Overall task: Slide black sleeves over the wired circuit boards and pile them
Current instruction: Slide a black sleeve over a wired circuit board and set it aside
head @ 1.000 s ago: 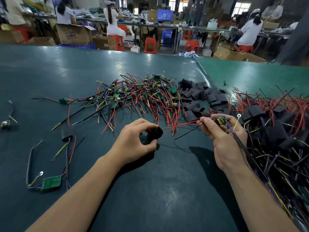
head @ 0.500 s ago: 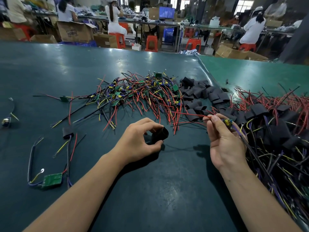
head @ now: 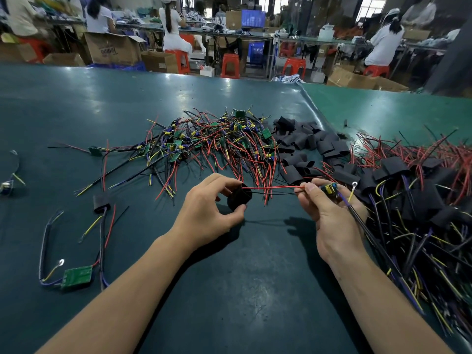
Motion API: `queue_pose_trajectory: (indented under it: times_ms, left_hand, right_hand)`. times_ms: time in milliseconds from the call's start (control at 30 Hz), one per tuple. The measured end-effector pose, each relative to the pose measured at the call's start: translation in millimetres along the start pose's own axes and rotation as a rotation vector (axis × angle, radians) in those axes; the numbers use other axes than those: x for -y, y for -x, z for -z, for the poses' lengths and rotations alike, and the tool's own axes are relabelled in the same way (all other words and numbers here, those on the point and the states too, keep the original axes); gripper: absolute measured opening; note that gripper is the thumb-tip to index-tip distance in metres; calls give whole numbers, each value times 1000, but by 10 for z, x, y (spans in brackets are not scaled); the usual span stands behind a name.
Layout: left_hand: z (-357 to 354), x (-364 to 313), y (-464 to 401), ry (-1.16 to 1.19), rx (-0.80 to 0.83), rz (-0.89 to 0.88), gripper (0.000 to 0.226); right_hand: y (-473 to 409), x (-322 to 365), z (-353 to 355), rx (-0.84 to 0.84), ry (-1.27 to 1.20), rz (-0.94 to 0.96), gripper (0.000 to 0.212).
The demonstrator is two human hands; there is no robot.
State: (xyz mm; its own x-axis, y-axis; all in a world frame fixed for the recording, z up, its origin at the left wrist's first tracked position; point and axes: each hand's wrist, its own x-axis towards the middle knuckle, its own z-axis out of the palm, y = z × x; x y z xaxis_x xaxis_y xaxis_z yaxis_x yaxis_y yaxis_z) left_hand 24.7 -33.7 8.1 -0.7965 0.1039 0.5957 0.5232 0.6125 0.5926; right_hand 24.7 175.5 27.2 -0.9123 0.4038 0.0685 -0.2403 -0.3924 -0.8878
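My left hand (head: pixel 207 212) pinches a black sleeve (head: pixel 238 199) open between thumb and fingers, just above the green table (head: pixel 229 290). My right hand (head: pixel 329 213) grips a wired circuit board (head: pixel 329 188) with yellow parts. Its red and black wires (head: pixel 273 189) stretch left and reach the mouth of the sleeve. A heap of bare wired boards (head: pixel 212 141) lies behind my hands. Loose black sleeves (head: pixel 306 144) lie to the right of that heap. Sleeved boards are piled at the right (head: pixel 413 198).
A green board with wires (head: pixel 76 277) and a sleeved one (head: pixel 101 200) lie at the left. A small part (head: pixel 6 186) sits at the far left edge. Beyond the table are cardboard boxes (head: pixel 112 48), red stools and seated people.
My hands have drawn closer together. The board's red and black wires now point straight at the sleeve and touch its opening. The left hand has lifted the sleeve slightly.
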Motion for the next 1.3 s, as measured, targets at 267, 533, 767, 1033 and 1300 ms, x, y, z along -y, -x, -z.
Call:
queue_pose_trajectory:
  times_ms: [267, 533, 767, 1033, 1300]
  left_hand:
    - [23, -10, 1, -9, 17, -6, 37]
    - [20, -106, -18, -326, 72, -283, 41]
    - [-92, -191, -11, -353, 118, -325, 41]
    - [-57, -196, 2, -183, 162, -300, 40]
    - [-42, -183, 3, -96, 99, -250, 35]
  right_hand:
    - [-11, 7, 18, -34, 67, 21, 11]
    - [107, 19, 0, 264, 311, -51, 15]
    - [185, -38, -58, 453, 388, -257, 31]
    - [122, -6, -27, 441, 125, -276, 11]
    - [95, -5, 9, 499, 144, -315, 25]
